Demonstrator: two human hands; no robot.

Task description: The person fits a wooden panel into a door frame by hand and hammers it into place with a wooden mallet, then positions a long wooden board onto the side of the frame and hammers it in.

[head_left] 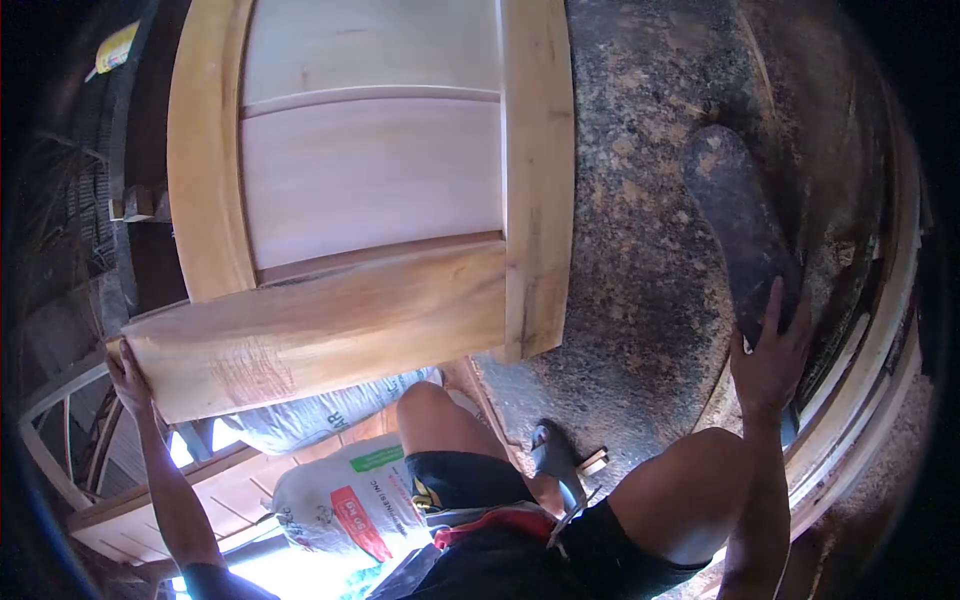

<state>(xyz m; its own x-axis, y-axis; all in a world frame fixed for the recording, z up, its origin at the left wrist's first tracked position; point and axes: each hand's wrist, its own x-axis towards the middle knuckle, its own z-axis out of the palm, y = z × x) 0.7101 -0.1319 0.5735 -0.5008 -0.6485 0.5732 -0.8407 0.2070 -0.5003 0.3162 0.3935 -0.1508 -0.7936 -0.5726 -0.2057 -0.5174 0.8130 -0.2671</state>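
Two hands: left hand, 9 o'clock, fingers curled on end of panelled wooden frame, 11 o'clock; right hand, 3 o'clock, fingers on dark sole-shaped piece, grip unclear. Slack corner hold could let frame slip; gritty surface could scuff it. Frame pale, smooth, square-edged; surface dark, speckled.

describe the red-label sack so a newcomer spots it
Find the big wooden panel that the left hand touches. Lower in the picture, beside the bent leg, is a white sack; its red and green patches set it apart from the other sack above.
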